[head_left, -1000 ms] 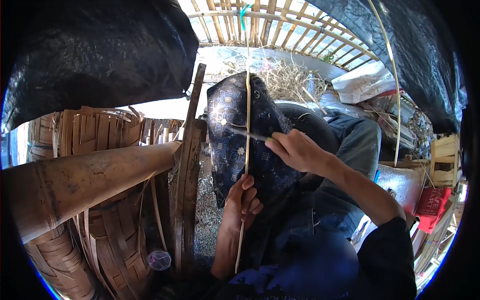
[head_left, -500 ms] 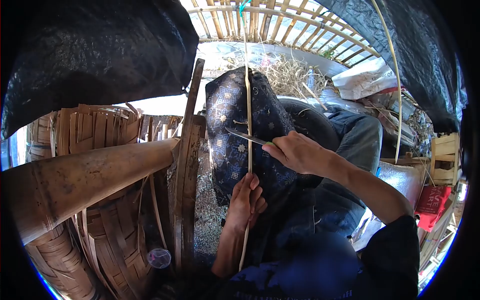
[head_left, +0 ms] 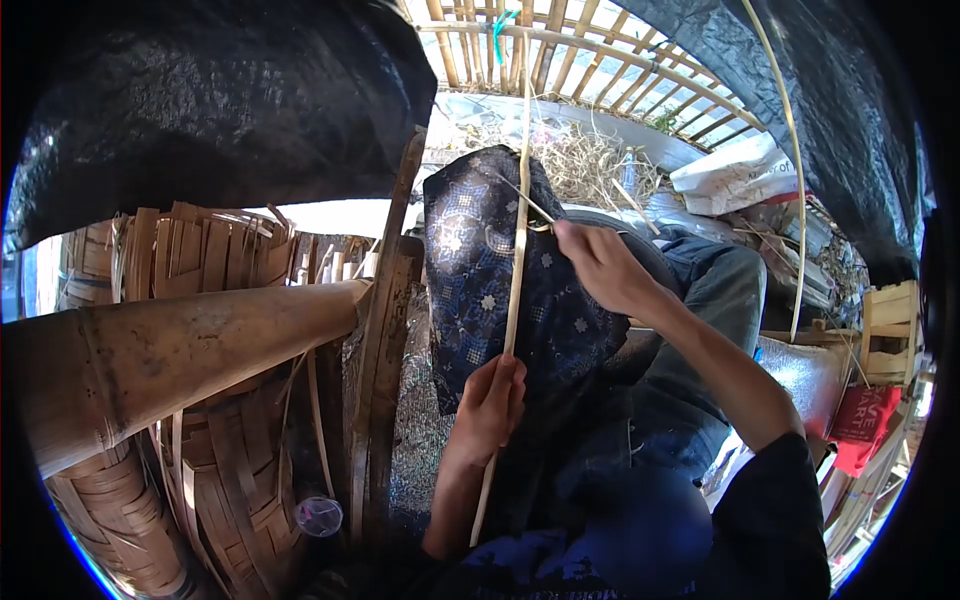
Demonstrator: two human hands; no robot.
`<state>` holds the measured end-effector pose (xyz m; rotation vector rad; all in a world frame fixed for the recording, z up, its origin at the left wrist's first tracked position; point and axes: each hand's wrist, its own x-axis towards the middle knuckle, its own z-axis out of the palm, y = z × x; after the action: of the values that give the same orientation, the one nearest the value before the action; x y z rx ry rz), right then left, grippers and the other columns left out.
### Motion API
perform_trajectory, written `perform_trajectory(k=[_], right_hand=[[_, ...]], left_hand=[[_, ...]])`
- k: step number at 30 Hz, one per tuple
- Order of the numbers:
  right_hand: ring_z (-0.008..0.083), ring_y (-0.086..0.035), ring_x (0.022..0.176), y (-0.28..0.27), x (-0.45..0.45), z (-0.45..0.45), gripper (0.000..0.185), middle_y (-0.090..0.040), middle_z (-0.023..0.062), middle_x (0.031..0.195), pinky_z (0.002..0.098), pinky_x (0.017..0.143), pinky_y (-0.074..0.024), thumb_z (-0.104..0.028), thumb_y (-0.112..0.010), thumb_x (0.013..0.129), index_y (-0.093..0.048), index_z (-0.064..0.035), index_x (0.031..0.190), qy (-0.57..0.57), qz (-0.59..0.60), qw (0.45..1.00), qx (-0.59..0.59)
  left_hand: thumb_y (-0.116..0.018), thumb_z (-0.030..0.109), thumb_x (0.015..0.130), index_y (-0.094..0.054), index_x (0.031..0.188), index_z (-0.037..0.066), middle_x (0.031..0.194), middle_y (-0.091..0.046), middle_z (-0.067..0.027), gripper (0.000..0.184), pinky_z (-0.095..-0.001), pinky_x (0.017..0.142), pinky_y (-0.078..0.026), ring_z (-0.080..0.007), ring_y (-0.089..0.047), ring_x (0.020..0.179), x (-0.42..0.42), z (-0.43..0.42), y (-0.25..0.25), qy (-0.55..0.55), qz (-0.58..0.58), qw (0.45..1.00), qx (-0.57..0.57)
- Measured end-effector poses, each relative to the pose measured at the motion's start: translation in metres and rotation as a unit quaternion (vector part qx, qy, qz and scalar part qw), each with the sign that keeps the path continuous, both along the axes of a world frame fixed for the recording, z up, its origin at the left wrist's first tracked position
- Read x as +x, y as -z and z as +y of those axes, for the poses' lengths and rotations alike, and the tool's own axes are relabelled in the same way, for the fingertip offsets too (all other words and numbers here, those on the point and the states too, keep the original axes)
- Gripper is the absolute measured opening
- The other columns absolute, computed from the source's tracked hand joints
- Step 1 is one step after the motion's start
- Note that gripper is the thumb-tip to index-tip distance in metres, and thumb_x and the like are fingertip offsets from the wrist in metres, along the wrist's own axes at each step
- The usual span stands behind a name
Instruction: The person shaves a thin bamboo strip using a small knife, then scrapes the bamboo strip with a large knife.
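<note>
A long, thin bamboo strip (head_left: 516,285) runs lengthwise over a dark patterned cloth (head_left: 465,290) draped across my lap. My left hand (head_left: 491,402) is closed around the strip near the cloth's lower part, and the strip's tail passes below it toward my body. Farther up, my right hand (head_left: 607,268) grips a knife (head_left: 537,208), its handle mostly hidden by the fingers. The blade points up and left and crosses the strip; whether it cuts in, I cannot tell. A small pale curl lies by the knife, close to the strip.
On the left a thick bamboo pole (head_left: 200,350) juts toward an upright wooden post (head_left: 385,330), with woven bamboo baskets (head_left: 235,480) around it. Shavings (head_left: 580,160) lie ahead, before a bamboo slat fence (head_left: 600,55). A clear plastic cup (head_left: 319,516) stands lower left.
My right hand has moved the knife farther up the strip, and the blade now angles more steeply. The left hand still holds the strip. The whole view has shifted slightly.
</note>
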<state>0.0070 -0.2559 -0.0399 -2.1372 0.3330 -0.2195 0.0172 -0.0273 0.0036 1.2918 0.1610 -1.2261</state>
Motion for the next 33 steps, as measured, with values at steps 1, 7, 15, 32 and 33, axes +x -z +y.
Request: perform_trajectory(k=[1, 7, 15, 32, 33], right_hand=[[0.0367, -0.052, 0.044, -0.016, -0.007, 0.002, 0.039, -0.049, 0.0197, 0.051, 0.0405, 0.042, -0.0332, -0.026, -0.046, 0.099, -0.054, 0.0036, 0.075, -0.003, 0.002, 1.000, 0.000], [0.0379, -0.056, 0.046, -0.035, -0.039, 0.017, 0.041, -0.052, 0.0188, 0.050, 0.0463, 0.044, -0.0419, -0.032, -0.050, 0.096, -0.053, -0.0007, 0.069, -0.131, 0.100, 0.975, -0.150], [0.0354, -0.061, 0.049, -0.009, -0.035, 0.017, 0.046, -0.055, 0.0178, 0.050, 0.0443, 0.046, -0.0505, -0.039, -0.049, 0.095, -0.054, -0.0033, 0.066, -0.099, 0.150, 0.949, -0.260], [0.0386, -0.061, 0.053, -0.043, -0.067, 0.033, 0.048, -0.056, 0.0211, 0.053, 0.0476, 0.049, -0.0487, -0.039, -0.049, 0.095, -0.056, -0.0015, 0.065, -0.097, 0.157, 0.969, -0.162], [0.0380, -0.061, 0.053, -0.042, -0.067, 0.036, 0.048, -0.057, 0.0204, 0.053, 0.0473, 0.048, -0.0493, -0.039, -0.049, 0.095, -0.056, -0.0019, 0.065, -0.100, 0.169, 0.965, -0.172]], left_hand=[[-0.034, 0.029, 0.103, -0.046, 0.080, 0.012, 0.046, -0.030, 0.0057, 0.031, -0.0225, 0.034, -0.021, -0.0043, -0.025, 0.034, 0.000, 0.000, 0.000, -0.003, 0.002, 1.000, 0.000], [-0.039, 0.022, 0.101, -0.050, 0.077, 0.002, 0.051, -0.043, -0.0036, 0.032, -0.0292, 0.042, -0.031, -0.0123, -0.043, 0.042, -0.005, -0.004, 0.012, 0.084, -0.213, 0.970, 0.077], [-0.041, 0.018, 0.099, -0.051, 0.078, -0.001, 0.056, -0.046, -0.0136, 0.031, -0.0353, 0.049, -0.035, -0.0215, -0.045, 0.047, -0.017, -0.011, 0.009, 0.111, -0.391, 0.905, 0.128], [-0.044, 0.020, 0.097, -0.052, 0.083, 0.002, 0.063, -0.060, -0.0177, 0.024, -0.0467, 0.054, -0.047, -0.0357, -0.062, 0.059, -0.019, -0.017, 0.005, 0.194, -0.481, 0.826, 0.219], [-0.045, 0.019, 0.096, -0.052, 0.084, 0.003, 0.066, -0.062, -0.0199, 0.021, -0.0495, 0.056, -0.049, -0.0393, -0.063, 0.063, -0.020, -0.017, 0.005, 0.225, -0.501, 0.799, 0.246]])
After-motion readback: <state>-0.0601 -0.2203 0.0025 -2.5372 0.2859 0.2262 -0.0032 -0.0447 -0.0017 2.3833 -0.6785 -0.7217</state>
